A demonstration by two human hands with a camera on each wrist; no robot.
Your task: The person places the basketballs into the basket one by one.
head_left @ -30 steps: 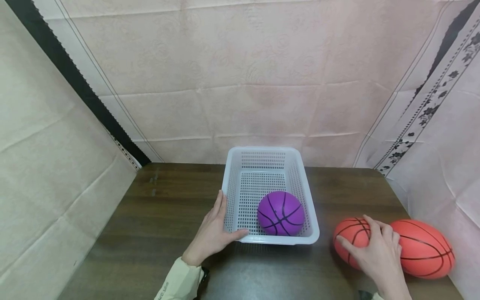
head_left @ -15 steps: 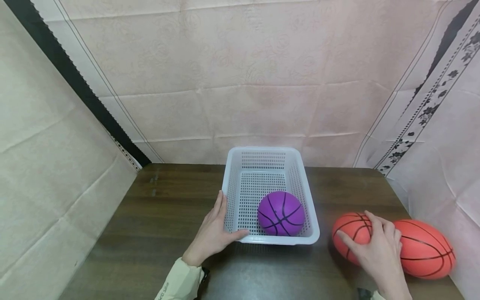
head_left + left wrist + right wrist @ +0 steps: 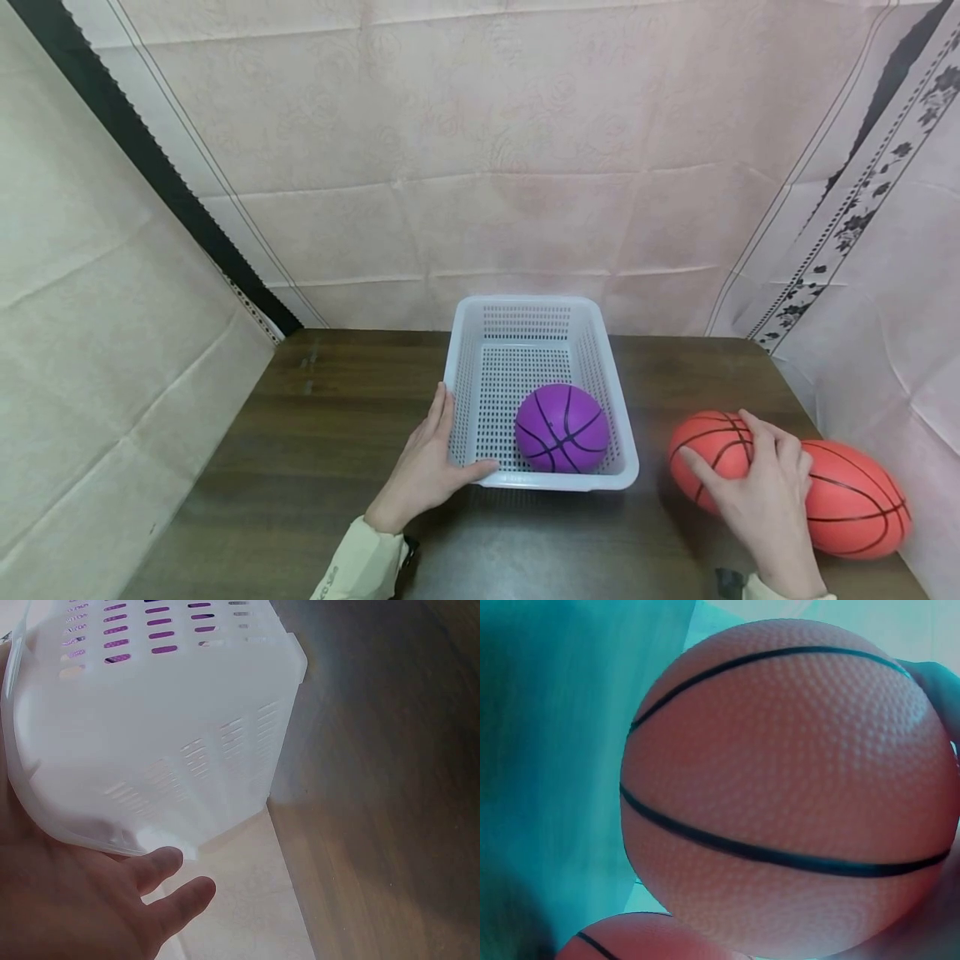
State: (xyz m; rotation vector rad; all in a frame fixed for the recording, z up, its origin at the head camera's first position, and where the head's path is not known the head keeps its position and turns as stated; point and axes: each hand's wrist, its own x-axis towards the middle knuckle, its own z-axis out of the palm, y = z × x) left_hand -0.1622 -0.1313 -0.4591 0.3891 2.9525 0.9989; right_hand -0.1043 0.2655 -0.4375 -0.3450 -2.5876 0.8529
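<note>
Left fingers point(image 3: 438, 417) outstretched, right fingers point(image 3: 762, 442) curved, well apart

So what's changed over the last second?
The right hand and the red ball it grips moved slightly up the head view, perhaps in a lift. Nothing was newly gripped or released. The left hand, white basket, purple ball and other red ball stayed put.

At the right edge, we see the right hand point(image 3: 936, 921) holding a pebbled ball point(image 3: 787, 780), another ball point(image 3: 634, 939) bottom left.
</note>
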